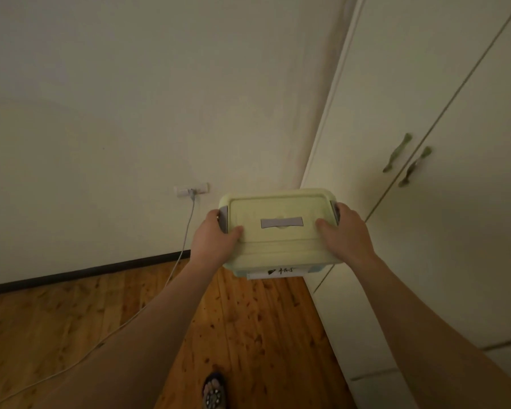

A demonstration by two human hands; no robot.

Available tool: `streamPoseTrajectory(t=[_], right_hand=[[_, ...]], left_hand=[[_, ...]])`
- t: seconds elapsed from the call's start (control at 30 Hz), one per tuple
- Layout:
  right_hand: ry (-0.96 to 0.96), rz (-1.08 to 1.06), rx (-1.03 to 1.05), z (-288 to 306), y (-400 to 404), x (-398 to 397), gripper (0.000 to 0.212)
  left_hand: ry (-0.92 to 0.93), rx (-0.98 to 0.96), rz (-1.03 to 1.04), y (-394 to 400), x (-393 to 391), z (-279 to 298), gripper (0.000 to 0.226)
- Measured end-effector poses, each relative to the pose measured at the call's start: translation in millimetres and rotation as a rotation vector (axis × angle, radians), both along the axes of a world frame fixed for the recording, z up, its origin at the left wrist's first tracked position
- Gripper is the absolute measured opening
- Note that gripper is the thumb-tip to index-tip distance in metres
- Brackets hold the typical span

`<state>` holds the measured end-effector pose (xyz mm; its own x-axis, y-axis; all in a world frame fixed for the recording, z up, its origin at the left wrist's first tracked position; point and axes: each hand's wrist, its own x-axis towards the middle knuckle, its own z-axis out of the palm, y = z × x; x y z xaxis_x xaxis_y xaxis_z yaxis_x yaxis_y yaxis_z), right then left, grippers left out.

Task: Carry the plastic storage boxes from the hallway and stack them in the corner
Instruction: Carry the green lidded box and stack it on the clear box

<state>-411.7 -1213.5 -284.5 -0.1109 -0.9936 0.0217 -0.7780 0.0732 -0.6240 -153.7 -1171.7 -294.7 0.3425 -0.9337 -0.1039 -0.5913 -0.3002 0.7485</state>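
A pale green plastic storage box (281, 240) with a grey lid handle and grey side latches hangs in the air in front of me, above the wooden floor. My left hand (216, 236) grips its left end, thumb on the lid and fingers round the side. My right hand (347, 231) grips the right end the same way. A white label with dark writing shows on the box's near side. The box is held close to the corner where the white wall meets the wardrobe. No other boxes are in view.
A white wardrobe (425, 202) with two green door handles fills the right side. On the wall (101, 113) a socket (192, 189) holds a plug whose white cable (171, 273) trails down across the wooden floor (248, 320). My sandalled foot (214, 391) stands at the bottom.
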Motion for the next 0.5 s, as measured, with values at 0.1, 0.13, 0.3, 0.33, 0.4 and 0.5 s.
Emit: streamPoseTrajectory(t=[0.1, 0.13, 0.3, 0.33, 0.4, 0.5], right_hand=[[0.03, -0.016, 0.04, -7, -56, 15, 0.061], [0.029, -0.022, 0.034, -6, -60, 14, 0.061], [0.021, -0.026, 0.061, -19, -117, 33, 0.061], [0.015, -0.021, 0.067, -22, -124, 35, 0.061], [0.005, -0.01, 0.085, -30, -144, 39, 0.062], [-0.012, -0.003, 0.098, -41, -172, 40, 0.063]], left_hand=[[0.005, 0.025, -0.019, -53, 15, -9, 0.06], [-0.005, 0.015, -0.043, -57, 13, -8, 0.058], [-0.006, 0.022, -0.078, -116, 32, -20, 0.056], [0.0, 0.023, -0.08, -124, 35, -22, 0.058], [-0.003, 0.039, -0.093, -143, 39, -27, 0.061], [-0.005, 0.059, -0.105, -171, 42, -37, 0.062]])
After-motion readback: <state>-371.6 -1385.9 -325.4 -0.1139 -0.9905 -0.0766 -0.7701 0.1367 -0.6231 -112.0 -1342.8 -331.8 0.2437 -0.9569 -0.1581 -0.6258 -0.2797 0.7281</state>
